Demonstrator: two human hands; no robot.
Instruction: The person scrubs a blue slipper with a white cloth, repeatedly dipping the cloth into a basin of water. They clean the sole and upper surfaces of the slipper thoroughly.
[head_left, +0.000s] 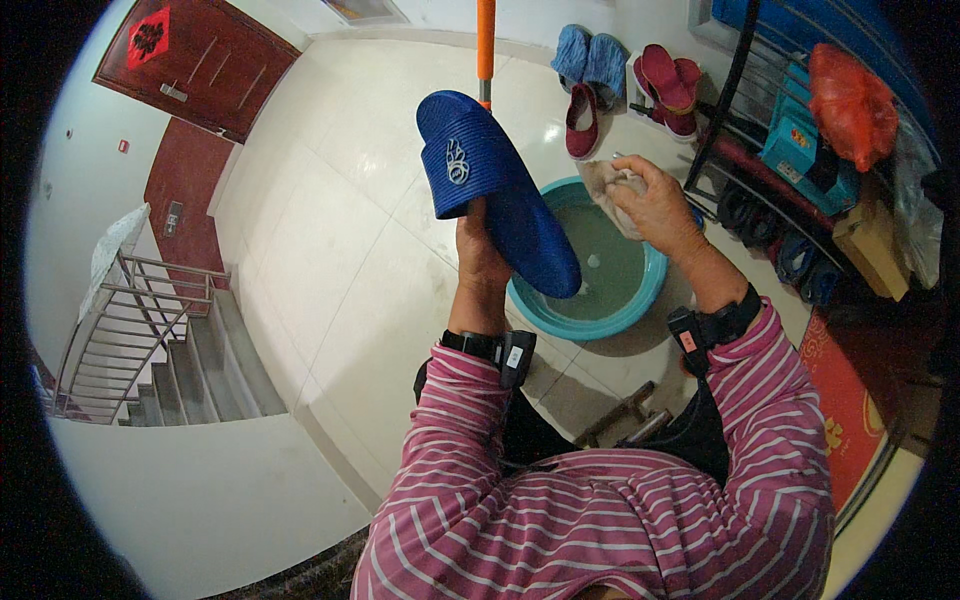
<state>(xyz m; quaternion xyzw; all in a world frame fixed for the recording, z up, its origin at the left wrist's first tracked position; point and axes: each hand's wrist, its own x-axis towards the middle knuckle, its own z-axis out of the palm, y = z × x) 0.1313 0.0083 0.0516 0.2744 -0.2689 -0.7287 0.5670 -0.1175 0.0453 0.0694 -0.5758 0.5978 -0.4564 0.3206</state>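
Note:
My left hand (481, 251) is inside the opening of a blue slide slipper (517, 202), holding it up with its toe end pointing away from me. The slipper's strap is ribbed and bears a pale emblem. To the right, my right hand (660, 206) grips a wet-looking, whitish cloth (611, 195) over the far right rim of a teal plastic basin (654, 300). Cloudy greyish water (615, 277) with a little foam stands in the basin. The slipper's near end overlaps the basin's left side in this view. My left palm is partly hidden by the slipper.
Blue slippers (589, 60), a dark red shoe (581, 124) and red slippers (670, 82) stand by the far wall. An orange pole (486, 45) rises beyond the slipper. A shoe rack (780, 195) is at right, a red mat (840, 405) nearer, stairs with a railing (142, 330) at left.

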